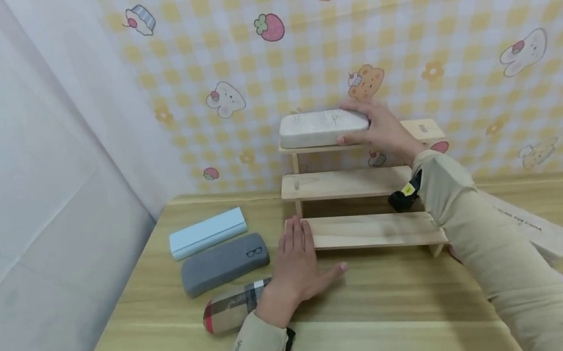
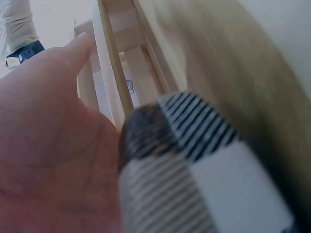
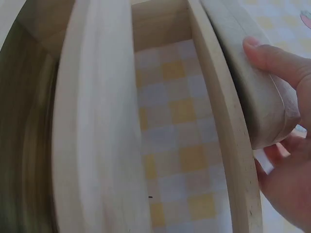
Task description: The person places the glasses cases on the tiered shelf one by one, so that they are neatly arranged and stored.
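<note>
A white, faintly patterned glasses case (image 1: 320,129) lies lengthwise on the top tier of a three-step wooden shelf (image 1: 374,229). My right hand (image 1: 384,128) grips its right end, thumb along the front side; in the right wrist view the thumb presses the case (image 3: 257,99) beside the shelf's edge. My left hand (image 1: 292,267) touches the left end of the lowest tier, its fingers straight and thumb spread. Beneath the left wrist lies a plaid glasses case (image 1: 234,309), partly covered by that hand. It also fills the foreground of the left wrist view.
Left of the shelf, a light blue case (image 1: 207,234) and a grey case (image 1: 225,265) with a glasses print lie on the wooden table (image 1: 137,348). A pale case (image 1: 539,228) sits to the right, partly behind the right sleeve. A checked cloth (image 1: 308,65) hangs behind.
</note>
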Available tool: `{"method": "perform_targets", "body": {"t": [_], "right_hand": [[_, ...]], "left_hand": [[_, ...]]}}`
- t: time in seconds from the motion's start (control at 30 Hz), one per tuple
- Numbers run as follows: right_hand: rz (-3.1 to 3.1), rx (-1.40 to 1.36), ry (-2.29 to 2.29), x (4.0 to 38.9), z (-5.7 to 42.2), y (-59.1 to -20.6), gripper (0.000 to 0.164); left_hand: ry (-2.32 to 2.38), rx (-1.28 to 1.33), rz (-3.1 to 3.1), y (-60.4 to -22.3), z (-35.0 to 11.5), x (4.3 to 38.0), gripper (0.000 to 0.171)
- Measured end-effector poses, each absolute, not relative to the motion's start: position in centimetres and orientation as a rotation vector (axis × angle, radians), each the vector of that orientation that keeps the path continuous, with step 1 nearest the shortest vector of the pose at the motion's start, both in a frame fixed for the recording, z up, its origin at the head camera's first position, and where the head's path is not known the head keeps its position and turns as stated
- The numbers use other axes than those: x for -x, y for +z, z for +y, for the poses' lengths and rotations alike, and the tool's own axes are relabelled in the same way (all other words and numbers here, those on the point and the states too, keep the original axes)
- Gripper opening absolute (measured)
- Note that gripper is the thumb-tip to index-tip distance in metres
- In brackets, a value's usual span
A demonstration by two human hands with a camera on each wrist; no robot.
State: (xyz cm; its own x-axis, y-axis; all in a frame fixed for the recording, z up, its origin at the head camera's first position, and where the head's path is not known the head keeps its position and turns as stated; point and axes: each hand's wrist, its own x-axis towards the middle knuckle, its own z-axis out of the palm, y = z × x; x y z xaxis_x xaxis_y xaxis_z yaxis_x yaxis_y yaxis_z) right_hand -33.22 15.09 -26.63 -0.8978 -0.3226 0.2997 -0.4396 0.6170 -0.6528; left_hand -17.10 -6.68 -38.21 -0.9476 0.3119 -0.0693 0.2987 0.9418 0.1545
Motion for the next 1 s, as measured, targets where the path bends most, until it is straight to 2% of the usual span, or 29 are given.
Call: {"method": "perform_targets", "body": {"t": [1.0], "right_hand": [[-2.597, -0.681, 0.999, 33.7, 14.9, -27.7, 0.074]], "left_hand": [[0.262, -0.483, 2.975, -38.6, -6.7, 17.5, 0.107]]}}
